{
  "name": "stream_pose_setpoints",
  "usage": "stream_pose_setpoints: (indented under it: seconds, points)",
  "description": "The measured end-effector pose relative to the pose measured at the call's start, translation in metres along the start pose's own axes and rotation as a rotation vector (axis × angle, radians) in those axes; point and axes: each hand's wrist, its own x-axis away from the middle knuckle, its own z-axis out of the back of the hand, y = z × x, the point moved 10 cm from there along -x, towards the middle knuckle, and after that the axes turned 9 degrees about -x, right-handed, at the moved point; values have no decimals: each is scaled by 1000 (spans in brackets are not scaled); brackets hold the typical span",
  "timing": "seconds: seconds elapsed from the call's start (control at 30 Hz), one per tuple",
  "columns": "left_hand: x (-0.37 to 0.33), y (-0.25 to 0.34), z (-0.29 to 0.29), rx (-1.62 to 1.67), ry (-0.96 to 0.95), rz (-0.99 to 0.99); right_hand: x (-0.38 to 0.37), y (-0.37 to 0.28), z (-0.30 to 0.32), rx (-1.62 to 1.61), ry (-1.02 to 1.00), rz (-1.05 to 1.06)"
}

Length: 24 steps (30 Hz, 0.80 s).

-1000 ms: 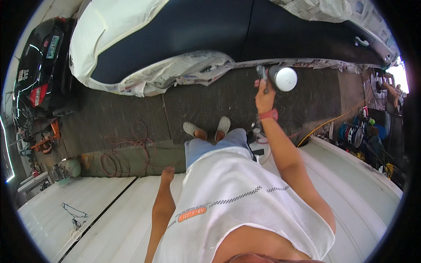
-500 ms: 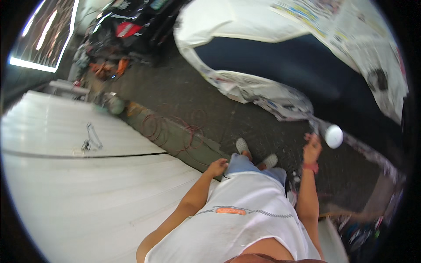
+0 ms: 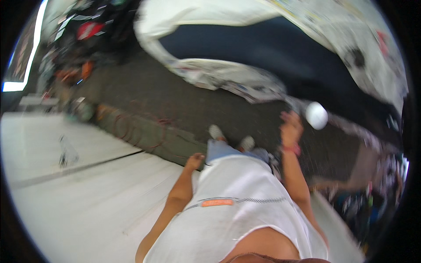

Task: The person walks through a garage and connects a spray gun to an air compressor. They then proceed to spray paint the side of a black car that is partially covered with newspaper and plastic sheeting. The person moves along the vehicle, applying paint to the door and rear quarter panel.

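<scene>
My right hand, with a red band at the wrist, is out ahead on the right. It is closed on what looks like a spray gun with a round white cup; the gun's body is blurred and mostly hidden by the fingers. Close beyond the cup lies a dark, glossy car panel, framed by white sheeting and newspaper. My left hand hangs beside my left thigh, near the white ridged surface. Motion smears its fingers, so whether it holds anything does not show.
Red hose lies in loops on a greenish floor strip to the left. A white ridged panel fills the lower left. Dark and orange items crowd the far left, and mixed clutter stands at the right.
The view has swung right, so the car, hose and white panel sit farther left in the picture. Both arms have shifted with my body; the white-cupped spray gun is still at my right hand.
</scene>
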Motion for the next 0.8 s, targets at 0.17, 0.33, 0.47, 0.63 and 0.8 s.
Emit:
stream_pose_setpoints:
  seconds: [0.17, 0.33, 0.47, 0.63, 0.8]
  points:
    - [12, 12, -6, 286, -14, 51, -7, -40, -84, -41, -126, 87]
    - [13, 17, 14, 241, -36, 89, -9, -36, -102, -224, -233, -75]
    - [0, 17, 24, 355, -19, 47, -18, -33, -41, -202, -62, -88]
    - [-15, 31, 27, 372, -30, 9, -26, -29, 52, -77, 144, -154]
    - [-19, 39, 25, 351, -34, -18, -25, -41, 87, -33, 284, -51]
